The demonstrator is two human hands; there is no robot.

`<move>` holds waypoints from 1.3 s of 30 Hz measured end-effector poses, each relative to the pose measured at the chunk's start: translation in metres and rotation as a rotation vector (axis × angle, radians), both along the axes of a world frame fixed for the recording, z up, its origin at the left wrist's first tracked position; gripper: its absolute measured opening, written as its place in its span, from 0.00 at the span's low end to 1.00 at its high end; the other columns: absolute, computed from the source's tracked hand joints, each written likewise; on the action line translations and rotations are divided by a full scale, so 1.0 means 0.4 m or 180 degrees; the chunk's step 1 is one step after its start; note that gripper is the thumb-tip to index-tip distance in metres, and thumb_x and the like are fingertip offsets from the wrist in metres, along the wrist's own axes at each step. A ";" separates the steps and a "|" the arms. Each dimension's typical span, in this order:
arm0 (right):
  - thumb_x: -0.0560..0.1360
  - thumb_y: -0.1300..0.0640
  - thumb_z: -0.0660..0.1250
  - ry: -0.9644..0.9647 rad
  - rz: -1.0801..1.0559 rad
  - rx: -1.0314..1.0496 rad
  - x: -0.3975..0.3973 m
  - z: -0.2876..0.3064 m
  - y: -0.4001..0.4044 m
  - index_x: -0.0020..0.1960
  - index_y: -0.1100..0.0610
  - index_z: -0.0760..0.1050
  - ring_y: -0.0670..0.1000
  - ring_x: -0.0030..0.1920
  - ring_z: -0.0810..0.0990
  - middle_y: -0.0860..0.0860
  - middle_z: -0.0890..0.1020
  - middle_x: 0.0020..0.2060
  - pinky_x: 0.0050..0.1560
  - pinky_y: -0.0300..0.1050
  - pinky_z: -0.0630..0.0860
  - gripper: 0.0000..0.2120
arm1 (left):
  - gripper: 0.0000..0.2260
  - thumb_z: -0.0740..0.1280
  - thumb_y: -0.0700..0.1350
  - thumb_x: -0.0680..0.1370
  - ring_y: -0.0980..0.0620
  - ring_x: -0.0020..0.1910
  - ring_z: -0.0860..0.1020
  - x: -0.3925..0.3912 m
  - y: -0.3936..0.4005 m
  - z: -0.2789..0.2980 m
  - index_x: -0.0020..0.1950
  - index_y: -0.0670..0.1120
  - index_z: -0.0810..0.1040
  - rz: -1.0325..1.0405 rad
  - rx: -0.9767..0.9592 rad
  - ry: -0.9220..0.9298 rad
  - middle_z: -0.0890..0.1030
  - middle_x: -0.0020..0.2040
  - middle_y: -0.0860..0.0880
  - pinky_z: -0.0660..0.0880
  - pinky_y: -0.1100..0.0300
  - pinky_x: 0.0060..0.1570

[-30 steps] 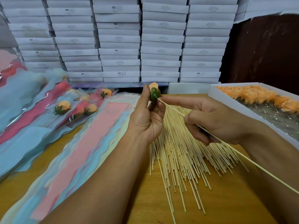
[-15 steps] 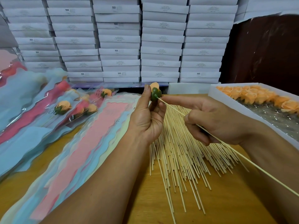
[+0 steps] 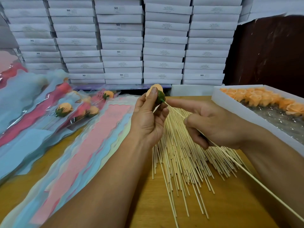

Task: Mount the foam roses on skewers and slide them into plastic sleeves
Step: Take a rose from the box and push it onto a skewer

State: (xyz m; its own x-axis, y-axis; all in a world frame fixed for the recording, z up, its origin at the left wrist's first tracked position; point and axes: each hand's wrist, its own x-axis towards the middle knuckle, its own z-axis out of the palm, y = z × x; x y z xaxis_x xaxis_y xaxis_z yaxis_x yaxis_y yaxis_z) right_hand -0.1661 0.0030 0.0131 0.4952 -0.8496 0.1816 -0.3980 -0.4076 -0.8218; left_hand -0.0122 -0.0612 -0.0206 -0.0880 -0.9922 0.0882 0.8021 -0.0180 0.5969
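Observation:
My left hand (image 3: pixel 148 119) pinches an orange foam rose (image 3: pixel 156 91) with a green base, held up above the table's middle. My right hand (image 3: pixel 212 125) grips a long bamboo skewer (image 3: pixel 256 180), its index finger stretched along it. The skewer's tip touches the rose's green base. A fanned pile of loose skewers (image 3: pixel 182 155) lies on the wooden table under both hands. A stack of empty pink and blue plastic sleeves (image 3: pixel 79 153) lies to the left. Finished sleeved roses (image 3: pixel 64 109) lie further left.
A white box (image 3: pixel 230 111) with several orange foam roses (image 3: pixel 263 97) stands at the right. Stacks of white cartons (image 3: pixel 121 41) form a wall at the back. A dark panel rises at the back right.
The rose has turned a little in my left hand, and my thumb now covers part of it. The skewer tip stays at the green base; both hands have barely shifted.

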 end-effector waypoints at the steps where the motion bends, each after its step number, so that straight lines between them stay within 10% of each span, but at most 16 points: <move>1: 0.74 0.59 0.54 0.0011 -0.0013 -0.0066 0.003 -0.001 -0.001 0.66 0.24 0.65 0.48 0.21 0.69 0.53 0.75 0.21 0.24 0.39 0.70 0.32 | 0.06 0.71 0.43 0.78 0.54 0.30 0.79 0.000 -0.001 -0.001 0.53 0.46 0.78 0.0025 -0.0006 -0.0050 0.83 0.36 0.48 0.75 0.65 0.27; 4: 0.75 0.60 0.55 0.0057 -0.0086 -0.0261 0.010 -0.004 0.001 0.63 0.21 0.66 0.48 0.22 0.70 0.53 0.75 0.21 0.27 0.38 0.72 0.33 | 0.06 0.71 0.42 0.78 0.55 0.30 0.80 0.000 -0.002 -0.001 0.53 0.46 0.77 0.0074 -0.0010 -0.0099 0.83 0.36 0.48 0.76 0.65 0.28; 9: 0.81 0.66 0.55 0.0124 -0.0153 -0.0372 0.017 -0.010 -0.001 0.79 0.45 0.63 0.45 0.21 0.67 0.50 0.71 0.20 0.24 0.40 0.67 0.29 | 0.10 0.70 0.40 0.78 0.55 0.30 0.80 -0.003 0.002 0.000 0.58 0.44 0.74 0.0124 -0.0018 -0.0117 0.83 0.36 0.48 0.76 0.66 0.30; 20: 0.83 0.66 0.55 -0.0022 -0.0263 0.0073 0.015 -0.033 -0.015 0.79 0.46 0.60 0.46 0.22 0.67 0.53 0.72 0.22 0.24 0.39 0.66 0.28 | 0.17 0.71 0.47 0.78 0.54 0.28 0.77 -0.017 0.002 -0.026 0.64 0.42 0.73 0.0419 0.0284 -0.0520 0.81 0.38 0.45 0.76 0.64 0.28; 24: 0.84 0.64 0.55 -0.0511 -0.0341 0.0421 -0.014 -0.032 -0.031 0.76 0.51 0.66 0.47 0.19 0.67 0.55 0.75 0.24 0.19 0.37 0.64 0.22 | 0.18 0.62 0.58 0.82 0.52 0.31 0.80 -0.027 0.004 -0.036 0.61 0.44 0.71 0.0812 0.0296 -0.1488 0.81 0.45 0.42 0.79 0.59 0.34; 32: 0.85 0.61 0.53 -0.1078 -0.0966 0.0593 -0.034 -0.056 -0.075 0.63 0.58 0.76 0.48 0.17 0.65 0.55 0.74 0.23 0.18 0.35 0.60 0.14 | 0.09 0.62 0.41 0.80 0.41 0.52 0.82 -0.053 0.031 -0.022 0.59 0.44 0.76 0.1170 -0.0150 -0.3706 0.81 0.54 0.43 0.79 0.45 0.56; 39: 0.85 0.60 0.53 -0.1035 -0.1053 0.0688 -0.036 -0.070 -0.090 0.65 0.57 0.75 0.48 0.18 0.65 0.55 0.74 0.24 0.18 0.37 0.60 0.15 | 0.07 0.62 0.42 0.80 0.46 0.44 0.75 -0.060 0.046 0.022 0.55 0.41 0.75 0.0615 -0.0694 -0.5638 0.77 0.47 0.44 0.66 0.57 0.31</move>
State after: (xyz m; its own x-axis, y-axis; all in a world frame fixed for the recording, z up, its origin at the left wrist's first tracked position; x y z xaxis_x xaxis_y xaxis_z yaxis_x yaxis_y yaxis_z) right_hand -0.1805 -0.0330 -0.0150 0.1405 -0.9865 0.0844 -0.1865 -0.1101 -0.9763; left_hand -0.0361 -0.0427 -0.0119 -0.1095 -0.9834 0.1446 -0.7483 0.1773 0.6392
